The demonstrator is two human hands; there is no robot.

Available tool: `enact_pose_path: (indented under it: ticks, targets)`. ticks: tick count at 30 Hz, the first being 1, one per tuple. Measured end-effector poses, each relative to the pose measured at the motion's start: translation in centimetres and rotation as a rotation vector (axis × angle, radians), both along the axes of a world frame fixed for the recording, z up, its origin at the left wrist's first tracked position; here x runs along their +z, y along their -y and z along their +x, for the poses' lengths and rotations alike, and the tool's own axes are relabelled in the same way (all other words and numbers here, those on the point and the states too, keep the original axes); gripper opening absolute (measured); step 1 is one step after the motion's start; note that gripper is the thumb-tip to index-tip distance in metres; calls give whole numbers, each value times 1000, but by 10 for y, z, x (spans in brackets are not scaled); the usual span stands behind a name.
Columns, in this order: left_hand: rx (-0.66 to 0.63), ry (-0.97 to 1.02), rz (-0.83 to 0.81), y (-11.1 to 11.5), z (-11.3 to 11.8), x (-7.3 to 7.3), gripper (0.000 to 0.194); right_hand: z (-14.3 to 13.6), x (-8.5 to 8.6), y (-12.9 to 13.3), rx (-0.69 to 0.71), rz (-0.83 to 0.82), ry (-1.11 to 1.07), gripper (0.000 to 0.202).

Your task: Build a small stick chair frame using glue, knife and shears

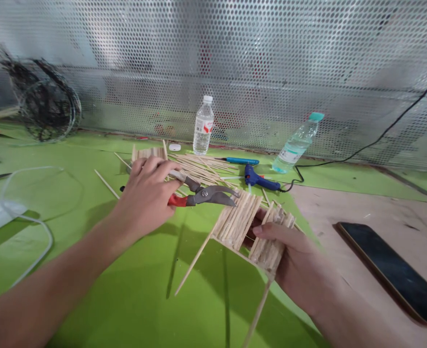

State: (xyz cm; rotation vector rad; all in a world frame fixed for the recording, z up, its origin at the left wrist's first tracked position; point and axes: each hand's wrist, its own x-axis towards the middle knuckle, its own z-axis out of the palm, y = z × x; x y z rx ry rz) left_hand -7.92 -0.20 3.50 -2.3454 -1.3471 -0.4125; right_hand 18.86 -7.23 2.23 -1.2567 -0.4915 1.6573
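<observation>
My left hand [153, 186] is wrapped round the handles of a pair of pruning shears [206, 194], one grip red and the other greyish. The blades are parted, and their tips meet the upper left edge of a small structure of wooden sticks [240, 220]. My right hand [296, 251] grips that structure from its right side, thumb on top near a gap between the slats. Two long stick legs stick out from it toward me. Behind my left hand stands another stick piece [150, 153], partly hidden by the fingers.
Loose wooden sticks [195, 166] lie behind the shears, near a blue glue gun [260, 180] and a blue-handled tool [242, 160]. Two water bottles [203, 126] stand by the perforated metal panel [235, 58]. A phone [394, 270] lies right; a wire coil [48, 104] sits far left.
</observation>
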Motion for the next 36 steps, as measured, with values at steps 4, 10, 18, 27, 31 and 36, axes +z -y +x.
enact_pose_path:
  ticks: [4,10,18,27,31,36]
  targets:
    - [4,-14,9,0,0,-1,30,-1,0,-1,13,27,-6,44]
    - [45,-57,-2,0,1,-1,17,-3,4,1,-1,26,15,43]
    - [47,-65,-7,1,3,-1,13,-4,5,-1,2,22,6,47]
    - [13,-64,-111,-1,5,-6,16,1,0,-2,-34,12,68,55]
    - [-8,-25,-168,-1,5,-5,19,1,1,-3,-41,5,50,59]
    - [-22,36,-133,-3,3,-6,22,0,2,-3,-5,25,-3,66]
